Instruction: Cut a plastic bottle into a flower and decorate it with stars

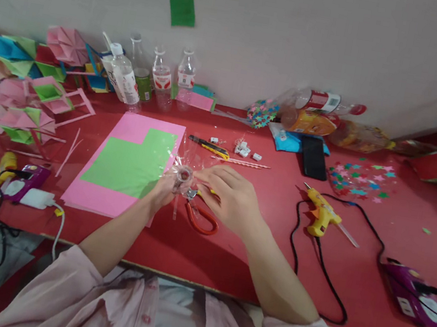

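1. The clear plastic bottle piece (pixel 183 175) sits between the 2 hands over the near part of the red table (pixel 234 267), just right of the green sheet (pixel 126 162).
2. The left hand (pixel 164 188) holds it from the left; the right hand (pixel 234 195) bends its fingers at the right side, and I cannot tell whether they pinch it.
3. It should be light and slick: stiff at the ring-like opening, springy and easily creased along the thin flaps. The ring looks the firmest place to hold.
4. The flaps' ends are hard to make out, perhaps resting over the paper. Fingers hide the lower body; the hands partly cover the orange-handled scissors (pixel 199 229).
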`<state>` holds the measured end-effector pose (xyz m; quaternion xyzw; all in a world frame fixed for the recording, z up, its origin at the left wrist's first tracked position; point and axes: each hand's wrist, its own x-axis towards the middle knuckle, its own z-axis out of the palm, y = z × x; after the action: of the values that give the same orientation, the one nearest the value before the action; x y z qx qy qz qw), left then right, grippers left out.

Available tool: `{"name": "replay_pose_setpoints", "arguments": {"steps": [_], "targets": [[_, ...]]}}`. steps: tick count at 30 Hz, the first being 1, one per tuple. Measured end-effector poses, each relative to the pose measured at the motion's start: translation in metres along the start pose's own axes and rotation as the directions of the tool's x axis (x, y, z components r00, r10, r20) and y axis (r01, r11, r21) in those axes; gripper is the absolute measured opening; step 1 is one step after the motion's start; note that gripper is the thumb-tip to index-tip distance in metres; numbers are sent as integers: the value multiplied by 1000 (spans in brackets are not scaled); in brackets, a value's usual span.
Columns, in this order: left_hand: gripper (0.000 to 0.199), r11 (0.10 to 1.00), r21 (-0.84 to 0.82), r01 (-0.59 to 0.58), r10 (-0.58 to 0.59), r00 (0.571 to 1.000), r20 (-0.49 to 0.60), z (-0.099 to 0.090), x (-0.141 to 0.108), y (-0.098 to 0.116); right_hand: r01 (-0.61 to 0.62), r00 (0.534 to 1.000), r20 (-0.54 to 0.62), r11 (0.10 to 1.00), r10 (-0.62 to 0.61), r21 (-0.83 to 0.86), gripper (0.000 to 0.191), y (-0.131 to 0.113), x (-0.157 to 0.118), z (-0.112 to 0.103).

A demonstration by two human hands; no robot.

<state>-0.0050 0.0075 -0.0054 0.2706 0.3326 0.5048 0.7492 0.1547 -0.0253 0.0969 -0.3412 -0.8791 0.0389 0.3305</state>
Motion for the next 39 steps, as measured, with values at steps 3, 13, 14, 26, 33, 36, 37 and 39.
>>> {"name": "replay_pose_setpoints", "arguments": {"steps": [3, 13, 14, 26, 33, 36, 37, 39], "targets": [[24, 1000, -12, -13, 13, 1000, 2, -4, 0, -4, -48, 999, 9, 998, 48, 26, 22, 0, 0, 4], [26, 999, -10, 32, -32, 999, 42, 0, -2, -3, -67, 997, -21, 989, 70, 130, 13, 0, 0, 10], [27, 1000, -14, 25, -24, 999, 39, 0, -2, -3, -51, 998, -18, 989, 54, 136, 13, 1, 0, 11], [21, 1000, 28, -10, 8, 997, 72, 1, -2, 2, -67, 990, 130, 995, 57, 77, 14, 3, 2, 7], [20, 1000, 14, 3, -3, 999, 49, 3, -3, 5, -45, 991, 119, 985, 66, -166, 14, 4, 2, 15], [23, 1000, 7, 27, -27, 1000, -7, 3, -2, 4, -47, 992, 105, 977, 70, -210, 15, 5, 1, 20], [24, 999, 12, 39, -39, 999, -20, 3, -2, 4, -45, 992, 106, 973, 71, -226, 16, 5, 1, 22], [22, 997, 29, 68, -67, 997, -34, 3, -1, 3, -35, 991, 118, 964, 69, -265, 16, 6, 0, 28]]}}
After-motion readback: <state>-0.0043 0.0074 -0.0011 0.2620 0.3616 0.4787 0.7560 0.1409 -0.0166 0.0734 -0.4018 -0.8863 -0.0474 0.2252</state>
